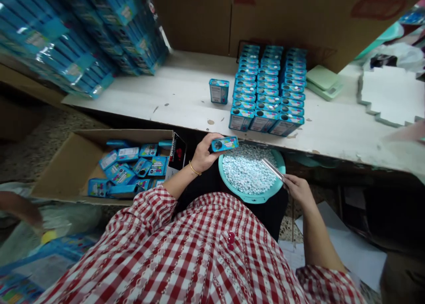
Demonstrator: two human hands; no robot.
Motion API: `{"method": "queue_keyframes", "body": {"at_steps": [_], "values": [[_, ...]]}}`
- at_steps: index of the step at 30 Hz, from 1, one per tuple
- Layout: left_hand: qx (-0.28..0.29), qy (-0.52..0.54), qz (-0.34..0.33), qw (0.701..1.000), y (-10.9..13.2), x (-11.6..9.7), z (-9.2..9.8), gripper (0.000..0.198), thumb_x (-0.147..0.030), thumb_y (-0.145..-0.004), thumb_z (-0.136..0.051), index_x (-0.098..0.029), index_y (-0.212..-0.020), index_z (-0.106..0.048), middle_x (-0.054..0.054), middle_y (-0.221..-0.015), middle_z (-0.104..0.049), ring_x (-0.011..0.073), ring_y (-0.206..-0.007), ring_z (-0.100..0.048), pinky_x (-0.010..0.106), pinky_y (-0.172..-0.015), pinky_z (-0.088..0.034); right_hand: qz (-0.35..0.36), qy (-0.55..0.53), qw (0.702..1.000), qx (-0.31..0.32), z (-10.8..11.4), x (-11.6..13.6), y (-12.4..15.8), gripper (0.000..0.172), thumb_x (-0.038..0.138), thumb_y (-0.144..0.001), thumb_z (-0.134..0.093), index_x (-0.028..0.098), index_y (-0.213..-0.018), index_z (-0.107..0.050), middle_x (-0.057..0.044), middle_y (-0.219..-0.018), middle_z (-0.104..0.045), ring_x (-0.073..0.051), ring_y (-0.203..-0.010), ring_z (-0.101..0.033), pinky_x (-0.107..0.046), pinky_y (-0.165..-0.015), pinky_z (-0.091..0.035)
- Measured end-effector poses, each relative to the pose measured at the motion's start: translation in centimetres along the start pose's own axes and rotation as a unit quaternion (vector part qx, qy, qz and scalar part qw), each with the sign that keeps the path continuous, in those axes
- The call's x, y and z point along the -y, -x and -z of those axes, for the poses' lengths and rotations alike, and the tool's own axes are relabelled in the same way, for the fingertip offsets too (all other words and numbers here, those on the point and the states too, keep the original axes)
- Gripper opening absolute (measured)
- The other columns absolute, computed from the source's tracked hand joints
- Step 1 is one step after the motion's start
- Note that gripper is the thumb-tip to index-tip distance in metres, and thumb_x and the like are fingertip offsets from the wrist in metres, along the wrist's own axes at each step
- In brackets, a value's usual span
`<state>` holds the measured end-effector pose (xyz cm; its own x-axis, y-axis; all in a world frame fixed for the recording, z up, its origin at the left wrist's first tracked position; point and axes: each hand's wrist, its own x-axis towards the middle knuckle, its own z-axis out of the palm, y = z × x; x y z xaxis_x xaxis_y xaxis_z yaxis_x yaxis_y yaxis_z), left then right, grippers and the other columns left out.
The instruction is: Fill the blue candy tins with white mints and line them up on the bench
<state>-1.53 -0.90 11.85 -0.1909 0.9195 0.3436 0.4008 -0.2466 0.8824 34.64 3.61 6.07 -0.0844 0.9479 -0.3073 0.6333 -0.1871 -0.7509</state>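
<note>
My left hand [203, 154] is closed around a small blue box [225, 144] with colourful print, held over the left rim of a turquoise basin [260, 198]. Small pale pellets [247, 171] fill the basin, which rests at my lap. In my right hand [299, 189], the fingers grip the handle of a metal scoop [274, 169]. Its far end lies over the pellets or a little in them; I cannot tell which. A single blue box [219, 91] stands upright on the white table [189, 73], beyond my left hand.
Rows of blue boxes [259, 87] stand on the table beside a pale green scale [324, 82]. Wrapped stacks of blue packs [109, 25] rise at the left. A cardboard carton [63, 171] of loose blue boxes sits below. Another person's arm [20, 208] shows at the far left.
</note>
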Motion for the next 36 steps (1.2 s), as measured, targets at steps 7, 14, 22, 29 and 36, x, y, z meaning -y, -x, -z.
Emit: {"method": "queue_keyframes", "body": {"at_steps": [7,14,22,29,36], "values": [[-0.111,0.051,0.094,0.988,-10.1,7.1,3.0,0.044,-0.016,-0.073,-0.070,-0.013,-0.112,-0.050,0.005,-0.104,-0.062,0.0146,-0.095,-0.058,0.030,-0.093,-0.045,-0.076,-0.124,0.989,-0.027,-4.1,-3.0,0.5,0.055,0.050,-0.055,-0.063,0.007,-0.088,-0.073,0.000,-0.047,-0.055,-0.012,-0.041,-0.044,-0.026,-0.041,-0.036],[-0.075,-0.026,0.139,0.987,-17.6,8.7,1.8,0.061,-0.007,-0.062,-0.075,-0.006,-0.119,-0.052,0.015,-0.119,-0.057,0.0207,-0.101,-0.060,0.030,-0.091,-0.046,-0.118,-0.133,0.984,-0.024,-5.5,-2.4,1.7,0.032,0.054,-0.051,-0.065,0.028,-0.068,-0.070,0.000,-0.045,-0.053,-0.020,-0.039,-0.048,-0.036,-0.040,-0.042],[-0.237,-0.182,0.203,0.933,-5.5,11.7,13.2,0.026,-0.015,-0.083,-0.057,-0.013,-0.109,-0.056,0.010,-0.117,-0.057,0.0153,-0.096,-0.058,0.031,-0.085,-0.047,-0.116,-0.023,0.992,-0.039,-5.8,-2.9,0.0,0.046,0.051,-0.051,-0.066,0.018,-0.084,-0.072,-0.004,-0.057,-0.062,-0.021,-0.052,-0.057,-0.034,-0.050,-0.049],[-0.110,-0.230,0.404,0.879,9.6,14.5,18.0,0.049,-0.018,-0.045,-0.084,-0.014,-0.087,-0.060,0.011,-0.097,-0.063,0.0321,-0.107,-0.054,0.044,-0.096,-0.041,-0.115,-0.023,0.992,-0.040,-6.1,-4.6,-1.8,0.066,0.045,-0.054,-0.067,0.005,-0.107,-0.068,-0.003,-0.060,-0.062,-0.016,-0.052,-0.053,-0.028,-0.047,-0.043],[-0.006,-0.244,0.432,0.868,9.4,16.1,17.9,0.062,-0.033,-0.036,-0.088,-0.015,-0.084,-0.053,0.014,-0.121,-0.051,0.0381,-0.128,-0.035,0.044,-0.101,-0.036,-0.105,-0.022,0.994,-0.028,-6.9,-3.4,-1.1,0.067,0.048,-0.054,-0.066,0.005,-0.105,-0.069,-0.001,-0.056,-0.060,-0.014,-0.049,-0.050,-0.027,-0.047,-0.041]]}}
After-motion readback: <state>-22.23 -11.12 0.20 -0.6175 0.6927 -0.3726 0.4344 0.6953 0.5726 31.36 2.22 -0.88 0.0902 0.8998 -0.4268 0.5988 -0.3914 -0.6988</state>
